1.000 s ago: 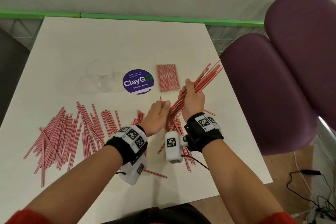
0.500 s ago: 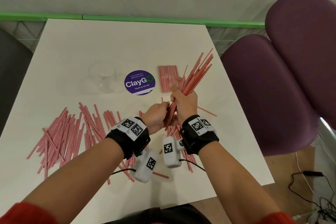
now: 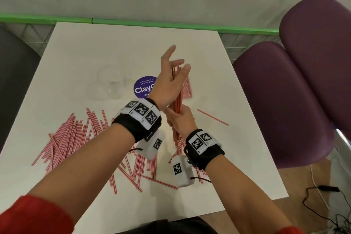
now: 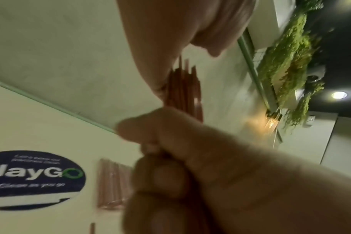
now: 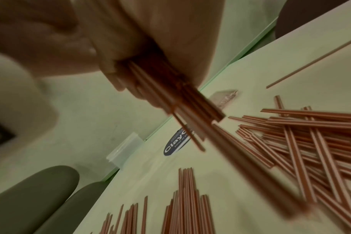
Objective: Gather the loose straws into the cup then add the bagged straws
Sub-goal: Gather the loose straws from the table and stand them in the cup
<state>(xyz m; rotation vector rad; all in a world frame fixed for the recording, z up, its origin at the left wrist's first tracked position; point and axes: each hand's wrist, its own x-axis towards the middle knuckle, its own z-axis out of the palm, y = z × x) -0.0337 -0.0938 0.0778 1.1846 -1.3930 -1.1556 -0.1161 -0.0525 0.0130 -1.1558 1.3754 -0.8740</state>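
My right hand grips a bundle of red-striped straws near its lower end and holds it upright above the white table. My left hand is raised with its fingers spread, palm against the bundle's upper part. The clear cup lies on its side at mid-table. The bagged straws lie flat behind my hands, partly hidden. Loose straws cover the left and near part of the table, and a single straw lies to the right.
A purple round sticker is on the table beside the cup. Purple chairs stand close on the right, a dark seat on the left. Cables run over the floor at lower right. A wall with a green ledge bounds the far side.
The right hand has swung the bundle from leaning right to upright. The left hand has left the table's straws, risen and spread out against the bundle's top.
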